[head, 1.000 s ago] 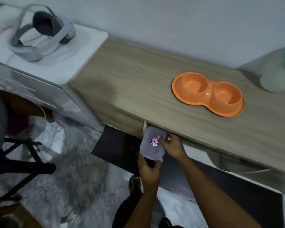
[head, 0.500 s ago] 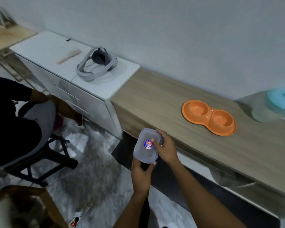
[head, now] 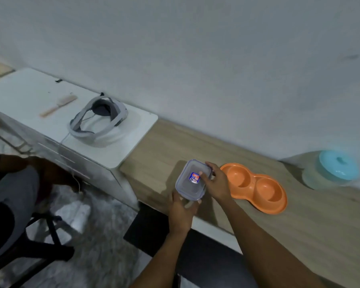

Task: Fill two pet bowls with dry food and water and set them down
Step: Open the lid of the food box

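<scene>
The wooden counter (head: 299, 221) runs along the wall, with a white cabinet (head: 29, 96) at its left end carrying a headset (head: 98, 119) and a brush (head: 58, 106). A jar with a blue lid (head: 333, 169) stands at the counter's far right, its contents blurred. The orange double pet bowl (head: 256, 188) lies on the counter, both wells apparently empty. Just left of it, a lidded clear container (head: 192, 179) is held over the counter's front edge. The left hand (head: 181, 210) grips its near end from below, fingers curled around it; the right hand (head: 214, 183) clasps the lid's right edge, thumb on top.

Procedure, as judged: steady the base with the left hand, release the lid latches one side at a time, and keep the container level to avoid spillage.

Whether the container holds food cannot be determined. A seated person (head: 6, 194) at left is cut off by the frame
</scene>
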